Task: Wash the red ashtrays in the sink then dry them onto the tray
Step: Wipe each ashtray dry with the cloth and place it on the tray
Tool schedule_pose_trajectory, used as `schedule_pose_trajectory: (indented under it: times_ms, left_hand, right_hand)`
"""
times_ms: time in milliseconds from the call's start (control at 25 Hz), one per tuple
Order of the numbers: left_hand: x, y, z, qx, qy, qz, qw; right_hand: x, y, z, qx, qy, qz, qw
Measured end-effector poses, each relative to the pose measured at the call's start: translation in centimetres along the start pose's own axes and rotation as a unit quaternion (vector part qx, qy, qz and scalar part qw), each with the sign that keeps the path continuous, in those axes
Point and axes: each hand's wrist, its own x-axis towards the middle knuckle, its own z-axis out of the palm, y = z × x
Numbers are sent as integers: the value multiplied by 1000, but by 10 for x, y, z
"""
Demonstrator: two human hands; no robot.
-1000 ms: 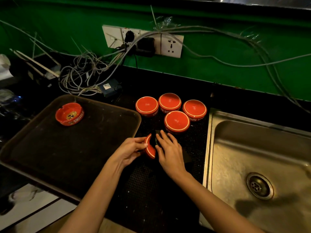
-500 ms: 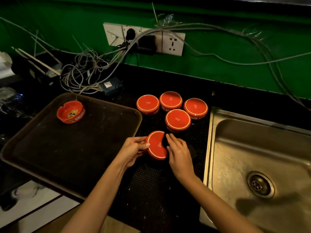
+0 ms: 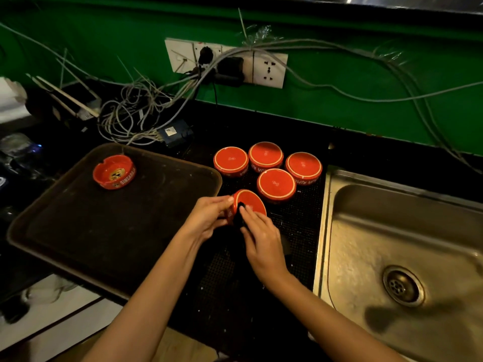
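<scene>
My left hand point(image 3: 206, 218) grips a red ashtray point(image 3: 249, 202) tilted on its side above the black mat, its underside facing me. My right hand point(image 3: 261, 236) presses a dark cloth point(image 3: 239, 218) against that ashtray's side. Several more red ashtrays stand upside down on the mat behind it, the nearest one point(image 3: 276, 184) just beyond my fingers. One ashtray point(image 3: 114, 172) sits upright at the far left corner of the brown tray point(image 3: 78, 231). The steel sink point(image 3: 407, 244) lies to the right.
A black dotted mat point(image 3: 295, 231) covers the counter between tray and sink. A tangle of grey cables point(image 3: 130, 118) and a small black box point(image 3: 175, 131) lie behind the tray. Wall sockets point(image 3: 227, 62) sit on the green wall. The sink drain point(image 3: 401, 286) is at lower right.
The ashtray in my left hand has turned, first edge-on, then with its underside facing me. My right hand has moved the dark cloth onto its side.
</scene>
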Motion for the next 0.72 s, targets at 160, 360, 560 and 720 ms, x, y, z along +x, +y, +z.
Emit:
schedule_pose_trajectory:
  times_ms: [160, 360, 560, 720]
  left_hand:
    - [5, 8, -3, -30, -17, -29, 999]
    - [5, 10, 4, -23, -18, -38, 999]
    - [5, 8, -2, -37, -37, -48, 998]
    - [1, 7, 7, -2, -44, -23, 999]
  right_hand:
    - [1, 3, -2, 37, -26, -16, 999]
    - [10, 3, 3, 43, -25, -25, 998]
    - [32, 16, -13, 116, -18, 122, 986]
    - [51, 7, -41, 104, 12, 76, 992]
